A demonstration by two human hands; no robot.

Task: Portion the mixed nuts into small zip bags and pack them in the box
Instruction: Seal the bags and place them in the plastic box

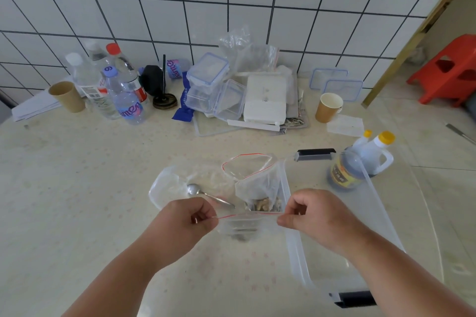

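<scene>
Both-handed, left hand [192,216] and right hand [306,216] pinch the zip bag [244,226] taut.

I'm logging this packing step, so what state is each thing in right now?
Small zip bag: strip stretched flat between both hands, some nuts inside.
Left hand: pinches the bag's left end.
Right hand: pinches the bag's right end.
Large nut bag: mouth open, leaning upright on the box wall.
Clear box: lid off.
Spoon: lying on the table, unheld.
Paper cup: upright.
Dark sauce bottle: upright, capped.
</scene>
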